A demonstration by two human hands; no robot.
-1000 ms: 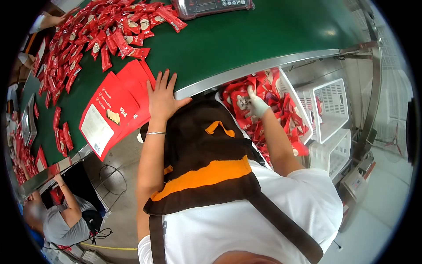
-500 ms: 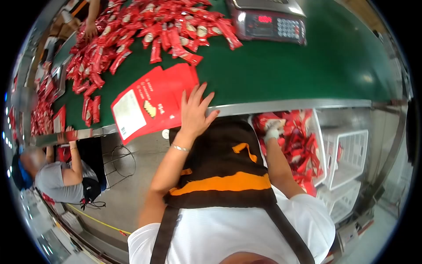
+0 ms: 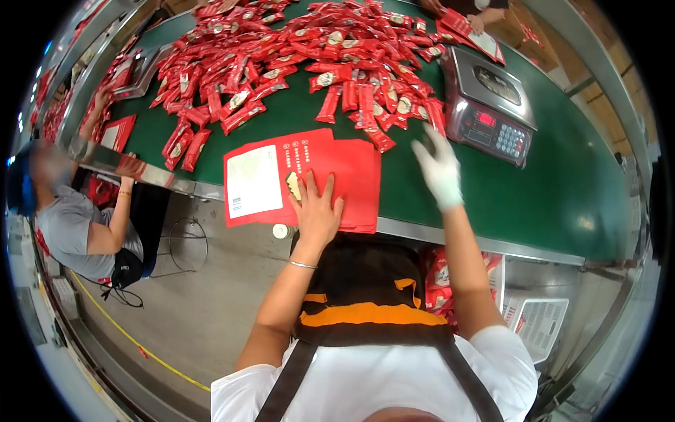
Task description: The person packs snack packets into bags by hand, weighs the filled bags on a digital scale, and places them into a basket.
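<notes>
Flat red printed pouches [image 3: 355,179] lie stacked at the table's near edge, a white label panel on the top one. My left hand [image 3: 318,212], bare with a bracelet at the wrist, rests on them with its fingers spread. My right hand [image 3: 441,171] wears a white glove and is over the green table, right of the pouches. Its fingers are stretched out and nothing shows in them. Just beyond it lies the near edge of a heap of small red packets [image 3: 365,105]. A digital scale [image 3: 492,116] stands to its right.
Below the table edge at right is a white crate [image 3: 498,281] with red packages [image 3: 439,281], beside another white crate [image 3: 541,323]. A co-worker in a grey shirt [image 3: 74,225] sits at left. Another person's hands [image 3: 476,22] hold red pouches across the table.
My right hand has come up out of the crate of red packages to above the table. My left hand now lies further onto the pouches. The view has turned.
</notes>
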